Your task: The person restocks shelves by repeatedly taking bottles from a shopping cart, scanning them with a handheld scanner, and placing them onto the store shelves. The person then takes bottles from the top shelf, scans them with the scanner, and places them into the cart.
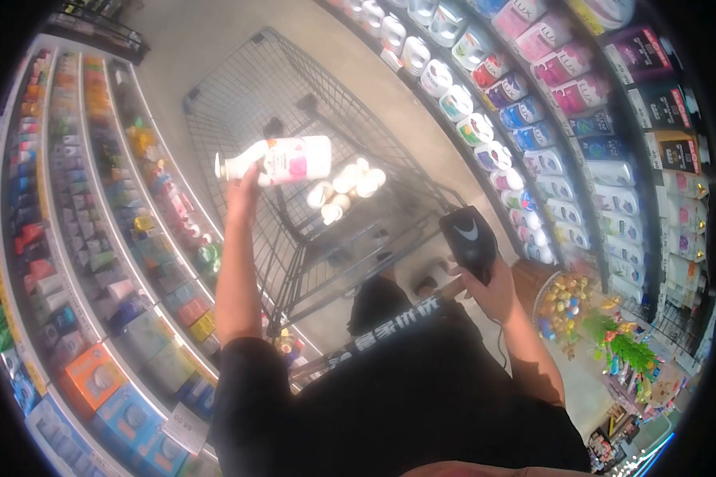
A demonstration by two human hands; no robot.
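Observation:
A white pump bottle with a pink label (298, 159) lies sideways in my left hand (244, 191), above the left part of the cart. My right hand (485, 278) grips a black handheld device with a curved pale mark (468, 237), close to the cart's handlebar (398, 326). A cord hangs down below that hand. Inside the wire shopping cart (239, 87), several white rounded items (346, 189) sit together just right of the bottle; glare hides their details.
Shelves of colourful packages (95, 238) run along the left. On the right, a shelf holds bottles and pouches (525, 111). A basket of small colourful items (565, 310) and a green plant-like decoration (628, 350) stand at the lower right.

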